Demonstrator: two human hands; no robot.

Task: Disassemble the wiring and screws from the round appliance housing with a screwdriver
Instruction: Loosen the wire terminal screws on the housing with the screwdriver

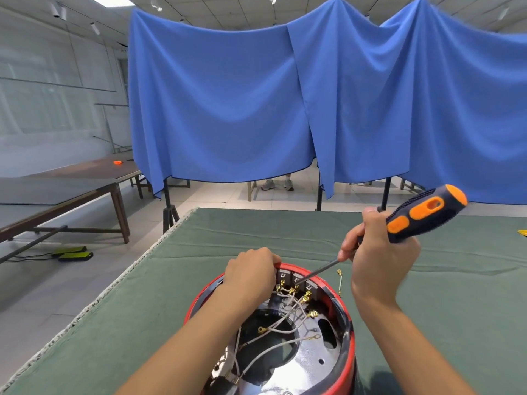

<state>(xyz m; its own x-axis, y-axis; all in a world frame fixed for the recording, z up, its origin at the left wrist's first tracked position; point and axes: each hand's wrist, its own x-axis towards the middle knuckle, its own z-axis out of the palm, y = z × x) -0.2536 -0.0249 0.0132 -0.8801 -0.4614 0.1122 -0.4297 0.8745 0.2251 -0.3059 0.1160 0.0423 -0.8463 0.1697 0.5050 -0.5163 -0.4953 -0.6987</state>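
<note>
Housing: a round red-rimmed appliance housing (pixel 346 323) with a black metal interior sits on the green cloth-covered bench (pixel 171 295).
Left hand (pixel 249 273): curled over the housing's far rim, gripping it.
Right hand (pixel 376 249): grips a black-and-orange-handled screwdriver (pixel 422 215), tip at the brass terminals inside the far rim.
Wiring: white wires (pixel 273 349) trail across the housing's interior.

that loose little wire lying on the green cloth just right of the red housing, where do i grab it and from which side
Pinch the loose wire at its thin middle, coming straight down from above. It lies flat on the green cloth, clear of the red housing, with brass terminals at both ends. The middle is bare of fittings, and the right hand with the screwdriver hovers close above.
</note>
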